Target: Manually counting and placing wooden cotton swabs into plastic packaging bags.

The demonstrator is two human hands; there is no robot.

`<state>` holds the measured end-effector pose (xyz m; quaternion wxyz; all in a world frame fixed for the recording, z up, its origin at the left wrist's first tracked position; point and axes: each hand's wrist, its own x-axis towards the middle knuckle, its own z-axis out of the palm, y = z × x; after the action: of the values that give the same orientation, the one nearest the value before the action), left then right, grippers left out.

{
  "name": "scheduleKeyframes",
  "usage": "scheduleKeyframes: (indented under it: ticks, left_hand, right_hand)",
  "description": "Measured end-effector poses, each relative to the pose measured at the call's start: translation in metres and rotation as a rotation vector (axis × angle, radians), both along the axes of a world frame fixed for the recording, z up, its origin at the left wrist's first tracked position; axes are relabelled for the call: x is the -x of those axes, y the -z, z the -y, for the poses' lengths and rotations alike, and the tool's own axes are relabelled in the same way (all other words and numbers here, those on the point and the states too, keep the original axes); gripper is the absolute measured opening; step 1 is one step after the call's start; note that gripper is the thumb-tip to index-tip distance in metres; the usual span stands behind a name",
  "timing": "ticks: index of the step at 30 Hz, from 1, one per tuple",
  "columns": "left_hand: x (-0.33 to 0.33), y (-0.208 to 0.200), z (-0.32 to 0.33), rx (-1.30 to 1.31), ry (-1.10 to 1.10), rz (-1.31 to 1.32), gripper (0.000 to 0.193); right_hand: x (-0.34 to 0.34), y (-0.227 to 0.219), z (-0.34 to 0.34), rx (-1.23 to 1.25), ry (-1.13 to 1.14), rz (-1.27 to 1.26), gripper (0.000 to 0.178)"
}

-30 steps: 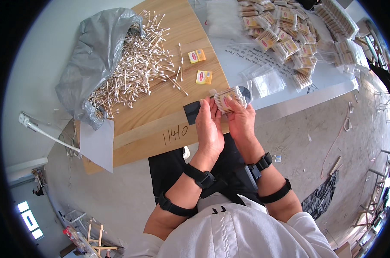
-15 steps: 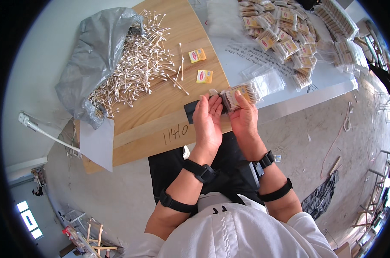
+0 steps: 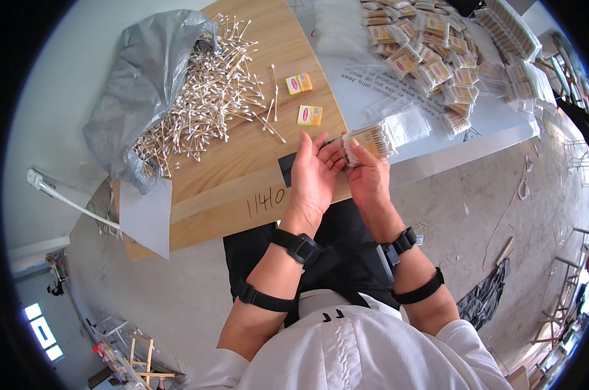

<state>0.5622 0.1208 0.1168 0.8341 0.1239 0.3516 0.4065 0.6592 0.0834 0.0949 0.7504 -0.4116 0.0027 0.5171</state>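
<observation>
My right hand (image 3: pixel 367 175) grips a small clear packet of cotton swabs (image 3: pixel 368 140) with a yellow label, held over the near edge of the wooden table (image 3: pixel 242 188). My left hand (image 3: pixel 312 174) is beside it, palm toward the packet, fingers spread and touching its left end. A small black object (image 3: pixel 286 169) lies on the wood just under my left hand, mostly hidden. Two small yellow label cards (image 3: pixel 304 97) lie on the wood beyond my hands.
A heap of loose cotton swabs (image 3: pixel 206 97) spills from a grey plastic bag (image 3: pixel 145 78) at the left. Several filled swab packets (image 3: pixel 437 58) and empty clear bags (image 3: pixel 405 120) lie on a white sheet at the right. A white cable (image 3: pixel 67 198) hangs at the left.
The packet has moved to the right with my right hand, and my left hand has opened and shifted off it to its left end.
</observation>
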Motion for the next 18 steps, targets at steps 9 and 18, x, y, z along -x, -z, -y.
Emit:
scheduleKeyframes:
  ticks: [9,18]
  left_hand:
    - [-0.001,-0.003,0.010,-0.081,0.100,-0.117,0.054]
    - [0.010,-0.010,0.008,-0.059,0.246,-0.352,0.049]
  right_hand:
    - [-0.001,0.005,-0.008,-0.089,0.122,-0.074,0.036]
    - [-0.012,0.003,-0.009,-0.052,0.118,-0.129,0.036]
